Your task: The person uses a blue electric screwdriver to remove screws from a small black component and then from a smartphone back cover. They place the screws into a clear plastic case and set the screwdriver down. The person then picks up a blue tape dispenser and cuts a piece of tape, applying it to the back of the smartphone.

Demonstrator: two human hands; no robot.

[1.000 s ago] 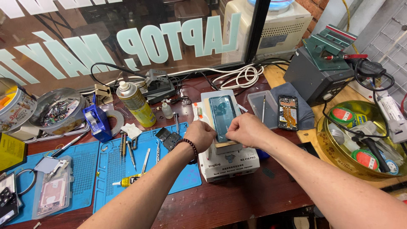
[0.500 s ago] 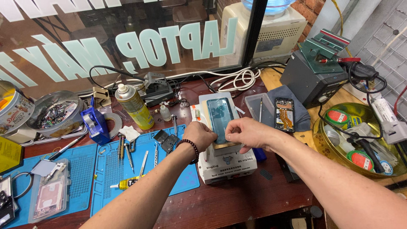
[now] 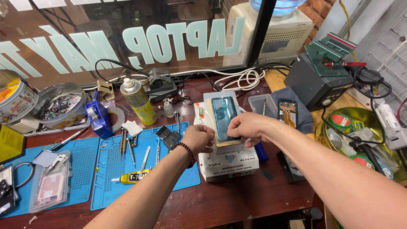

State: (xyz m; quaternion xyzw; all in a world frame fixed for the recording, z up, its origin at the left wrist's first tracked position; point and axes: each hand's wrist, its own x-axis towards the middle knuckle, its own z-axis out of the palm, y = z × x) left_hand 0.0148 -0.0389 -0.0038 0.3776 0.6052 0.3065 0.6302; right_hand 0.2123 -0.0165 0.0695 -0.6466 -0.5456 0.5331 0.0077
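Now my left hand (image 3: 199,138) and right hand (image 3: 246,127) pinch phone (image 3: 223,112) edge on heater (image 3: 227,159); uneven pull could crack glass.

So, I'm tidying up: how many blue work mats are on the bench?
2. A left blue mat lies under a clear case, and a right blue mat holds the tools and glue tube. Others may be hidden.

phone (image 3: 223,111) lower end hidden; fingertips unseen
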